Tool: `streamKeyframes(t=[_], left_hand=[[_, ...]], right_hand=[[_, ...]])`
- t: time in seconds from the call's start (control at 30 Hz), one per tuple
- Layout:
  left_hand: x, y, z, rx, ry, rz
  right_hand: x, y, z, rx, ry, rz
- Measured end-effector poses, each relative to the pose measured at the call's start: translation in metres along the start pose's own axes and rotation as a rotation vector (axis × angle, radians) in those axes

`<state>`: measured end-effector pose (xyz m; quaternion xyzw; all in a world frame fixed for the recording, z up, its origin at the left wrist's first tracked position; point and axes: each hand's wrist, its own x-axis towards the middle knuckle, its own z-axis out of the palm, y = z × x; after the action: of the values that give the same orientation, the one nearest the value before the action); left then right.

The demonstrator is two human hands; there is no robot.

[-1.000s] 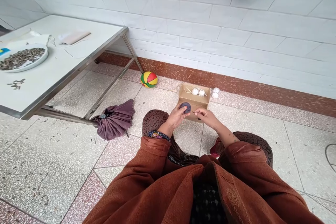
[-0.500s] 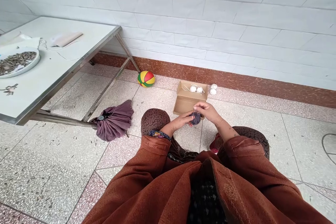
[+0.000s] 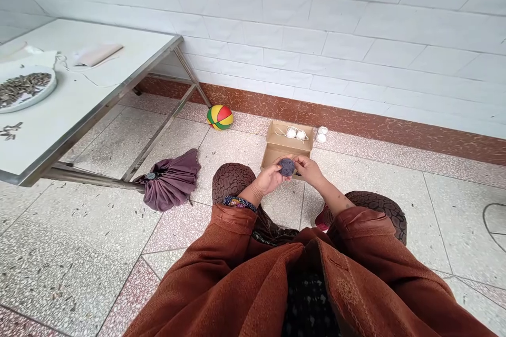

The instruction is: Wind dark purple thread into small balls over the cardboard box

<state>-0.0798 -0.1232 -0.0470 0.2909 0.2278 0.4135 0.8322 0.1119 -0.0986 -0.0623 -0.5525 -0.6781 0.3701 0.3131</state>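
My left hand (image 3: 269, 179) is closed around a small ball of dark grey-purple yarn (image 3: 287, 167), its flat wound side turned up toward me. At the ball's right edge, the fingers of my right hand (image 3: 310, 170) are pinched together on what looks like the yarn's strand, too thin to see clearly. Just beyond both hands an open cardboard box (image 3: 272, 155) lies on the floor, partly hidden by them. Two white yarn balls (image 3: 296, 133) with loose ends rest against its raised lid. Two more white balls (image 3: 321, 134) sit on the floor right of the box.
A steel-framed white table (image 3: 130, 37) stands at the left, bearing a plate of dried brown pieces (image 3: 26, 89). A folded purple umbrella (image 3: 172, 179) leans by its lower bar. Near the wall lies a red, yellow and green ball (image 3: 220, 117).
The yarn ball has shifted slightly left and up and turned in my left hand, showing more of its wound side. My right fingers moved from above it to its right edge.
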Motion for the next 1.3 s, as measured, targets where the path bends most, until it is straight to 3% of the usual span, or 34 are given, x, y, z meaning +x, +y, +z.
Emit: streamKeyframes(t=[0.2, 0.37, 0.47, 0.57, 0.7, 0.8, 0.87, 1.07, 1.2, 1.3], left_hand=[[0.003, 0.004, -0.003, 0.042, 0.228, 0.105], [0.010, -0.002, -0.015, 0.230, 0.426, 0.201], [0.013, -0.007, -0.019, 0.410, 0.515, 0.202], [0.013, -0.012, -0.020, 0.517, 0.455, 0.159], [0.011, -0.014, -0.014, 0.582, 0.218, 0.060], [0.009, -0.012, -0.010, 0.505, 0.050, 0.018], [0.007, -0.010, -0.008, 0.414, 0.006, 0.011], [0.004, 0.000, -0.004, 0.176, 0.140, 0.071], [0.005, 0.003, -0.008, 0.127, 0.221, 0.127], [0.007, 0.000, -0.013, 0.225, 0.338, 0.145]], right_hand=[[-0.011, -0.004, -0.001, -0.069, -0.022, -0.092], [-0.024, -0.021, -0.007, -0.005, -0.254, -0.286], [-0.029, -0.033, -0.015, 0.106, -0.278, -0.296], [-0.026, -0.038, -0.025, 0.200, -0.170, -0.260], [-0.015, -0.032, -0.031, 0.206, 0.026, -0.215], [-0.007, -0.023, -0.027, 0.150, 0.114, -0.138], [-0.004, -0.017, -0.021, 0.113, 0.123, -0.077], [-0.007, -0.006, 0.002, 0.016, 0.067, -0.010], [-0.015, -0.006, 0.010, -0.082, -0.004, -0.103], [-0.021, -0.011, 0.008, -0.132, -0.123, -0.200]])
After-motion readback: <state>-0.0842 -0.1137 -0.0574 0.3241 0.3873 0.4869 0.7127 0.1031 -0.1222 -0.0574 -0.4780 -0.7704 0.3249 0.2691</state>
